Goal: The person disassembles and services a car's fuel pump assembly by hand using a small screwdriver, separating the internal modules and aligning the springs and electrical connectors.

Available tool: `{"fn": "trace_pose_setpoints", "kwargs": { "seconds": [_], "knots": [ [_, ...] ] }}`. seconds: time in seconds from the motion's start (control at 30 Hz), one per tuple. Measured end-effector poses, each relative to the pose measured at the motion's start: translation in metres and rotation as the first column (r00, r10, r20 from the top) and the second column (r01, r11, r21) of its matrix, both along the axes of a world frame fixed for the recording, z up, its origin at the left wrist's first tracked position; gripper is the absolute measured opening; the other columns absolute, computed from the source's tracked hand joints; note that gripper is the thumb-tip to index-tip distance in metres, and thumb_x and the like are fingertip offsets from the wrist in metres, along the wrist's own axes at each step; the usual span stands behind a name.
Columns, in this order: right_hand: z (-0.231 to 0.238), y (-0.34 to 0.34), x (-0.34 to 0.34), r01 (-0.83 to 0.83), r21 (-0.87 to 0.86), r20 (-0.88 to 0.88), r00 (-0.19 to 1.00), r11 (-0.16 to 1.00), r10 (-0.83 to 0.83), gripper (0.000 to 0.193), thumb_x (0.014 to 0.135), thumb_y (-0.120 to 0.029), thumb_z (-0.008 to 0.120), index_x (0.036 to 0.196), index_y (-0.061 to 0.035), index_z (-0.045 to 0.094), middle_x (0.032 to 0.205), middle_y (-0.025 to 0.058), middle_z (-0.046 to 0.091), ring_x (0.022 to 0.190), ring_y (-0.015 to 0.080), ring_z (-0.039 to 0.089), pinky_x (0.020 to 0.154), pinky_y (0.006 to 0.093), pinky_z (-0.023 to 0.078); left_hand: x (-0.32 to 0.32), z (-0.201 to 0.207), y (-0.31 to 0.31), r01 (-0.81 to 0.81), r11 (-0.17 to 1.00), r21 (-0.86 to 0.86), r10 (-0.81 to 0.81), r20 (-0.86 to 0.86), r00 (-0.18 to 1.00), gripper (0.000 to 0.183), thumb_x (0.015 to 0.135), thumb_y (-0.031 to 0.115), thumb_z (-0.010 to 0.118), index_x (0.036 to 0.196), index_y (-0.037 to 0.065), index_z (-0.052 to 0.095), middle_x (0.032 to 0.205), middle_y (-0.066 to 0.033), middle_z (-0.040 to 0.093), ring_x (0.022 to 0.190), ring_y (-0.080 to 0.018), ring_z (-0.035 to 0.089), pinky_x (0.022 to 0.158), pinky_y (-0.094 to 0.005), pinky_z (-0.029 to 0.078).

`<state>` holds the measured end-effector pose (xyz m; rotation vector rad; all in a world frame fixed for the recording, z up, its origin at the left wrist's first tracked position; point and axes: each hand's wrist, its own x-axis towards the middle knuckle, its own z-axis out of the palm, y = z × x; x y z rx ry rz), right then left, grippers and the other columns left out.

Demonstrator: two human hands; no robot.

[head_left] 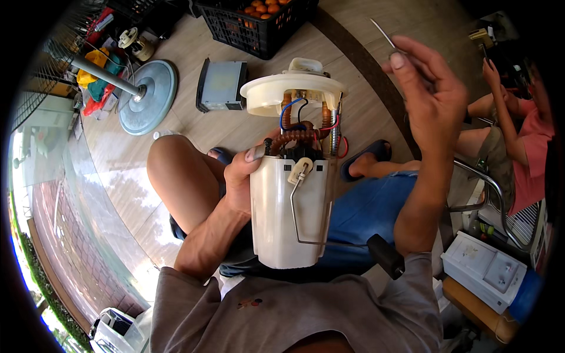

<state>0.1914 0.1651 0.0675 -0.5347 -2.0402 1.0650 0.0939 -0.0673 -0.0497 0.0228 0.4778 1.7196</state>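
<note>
A white plastic fuel pump module (282, 217) stands upright in front of my chest. My left hand (239, 176) grips its left side, thumb near the top rim of the canister. Above the canister sits a round cream flange (268, 94), joined to it by brown corrugated hoses (294, 136), springs and red, blue and black wires. A bent wire arm on the front carries a black float (385, 256) at lower right. Raised at the upper right, apart from the module, my right hand (426, 88) pinches a tool with a thin metal shaft (382, 32); its handle is hidden.
On the floor ahead lie a grey metal box-shaped device (222, 85) and a black crate (259, 29) of orange fruit. A fan's round base (147, 97) stands left. Another person in a pink shirt (528, 170) sits right, beyond a metal chair frame (500, 200) and white box (484, 267).
</note>
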Motion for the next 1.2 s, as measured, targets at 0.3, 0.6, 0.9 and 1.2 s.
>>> {"fn": "trace_pose_setpoints", "kwargs": {
  "seconds": [0.3, 0.6, 0.9, 1.2],
  "knots": [
    [0.027, -0.010, 0.021, -0.316, 0.238, 0.215, 0.939, 0.918, 0.268, 0.018, 0.080, 0.003, 0.060, 0.096, 0.0010, 0.070, 0.078, 0.0005, 0.060, 0.062, 0.0046, 0.048, 0.055, 0.0190, 0.037, -0.003, 0.021, 0.002, 0.037, 0.999, -0.017, -0.040, -0.211, 0.977, 0.086, 0.080, 0.044, 0.061, 0.147, -0.001, 0.030, 0.130, -0.0200, 0.055, 0.108, -0.0267, 0.062, 0.091, -0.0396, 0.053],
    [0.012, 0.003, 0.024, -0.347, -0.192, 0.001, 0.935, 0.918, 0.354, 0.029, 0.089, -0.005, 0.065, 0.116, 0.0054, 0.061, 0.108, 0.0164, 0.065, 0.072, 0.0087, 0.056, 0.064, 0.0246, 0.046, 0.004, 0.016, 0.005, 0.058, 0.998, -0.004, -0.058, -0.137, 0.989, 0.084, 0.080, 0.042, 0.062, 0.145, -0.002, 0.032, 0.129, -0.0204, 0.056, 0.108, -0.0262, 0.062, 0.092, -0.0390, 0.052],
    [0.017, 0.014, 0.026, -0.576, -0.338, -0.278, 0.817, 0.745, 0.505, 0.067, 0.093, -0.019, 0.065, 0.146, 0.0036, 0.030, 0.129, 0.0231, 0.055, 0.079, 0.0125, 0.061, 0.070, 0.0264, 0.052, 0.015, 0.002, 0.003, 0.104, 0.991, 0.084, -0.114, 0.128, 0.985, 0.099, 0.072, 0.042, 0.067, 0.149, -0.003, 0.025, 0.138, -0.0245, 0.048, 0.120, -0.0327, 0.055, 0.102, -0.0437, 0.046],
    [0.003, -0.016, 0.016, -0.297, 0.006, -0.442, 0.856, 0.955, 0.269, 0.064, 0.095, -0.027, 0.062, 0.142, 0.0050, 0.032, 0.100, 0.0245, 0.065, 0.057, 0.0200, 0.058, 0.051, 0.0312, 0.052, 0.024, -0.003, 0.002, 0.160, 0.980, 0.115, -0.176, 0.143, 0.974, 0.104, 0.067, 0.042, 0.070, 0.150, -0.002, 0.024, 0.141, -0.0217, 0.046, 0.122, -0.0317, 0.054, 0.104, -0.0423, 0.044]
  ]
}}
